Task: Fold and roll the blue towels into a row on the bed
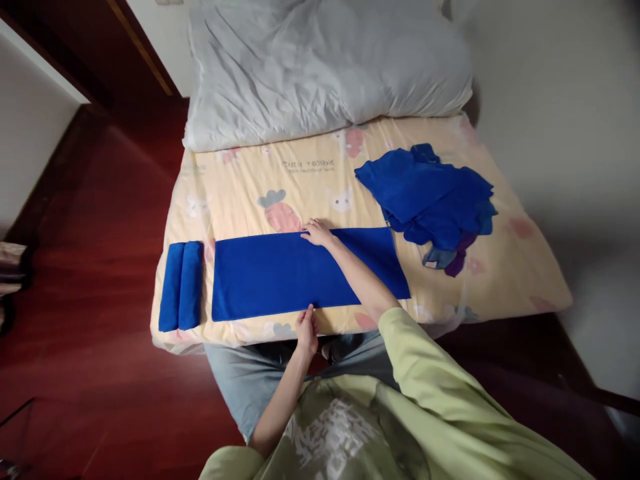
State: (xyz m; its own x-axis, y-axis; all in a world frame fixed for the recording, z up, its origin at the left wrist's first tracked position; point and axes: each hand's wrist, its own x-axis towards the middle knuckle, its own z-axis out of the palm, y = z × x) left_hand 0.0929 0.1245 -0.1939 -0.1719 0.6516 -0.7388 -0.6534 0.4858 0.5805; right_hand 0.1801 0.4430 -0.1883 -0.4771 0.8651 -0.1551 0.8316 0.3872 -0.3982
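A blue cloth lies flat and spread out across the near part of the bed. At the middle of its near edge, my left hand is closed, with thumb and fingers pinching the edge. My right hand rests at the cloth's far edge, its fingers apart and pointing left. Two rolled blue cloths lie side by side to the left of the flat one. A loose heap of blue cloths sits to the right, with a purple piece and a grey-blue piece showing at its near side.
The bed has a cream sheet with carrot and rabbit prints. A grey quilt is bunched along its far end. A wall stands at the right, and a dark door is at the far left above a red floor.
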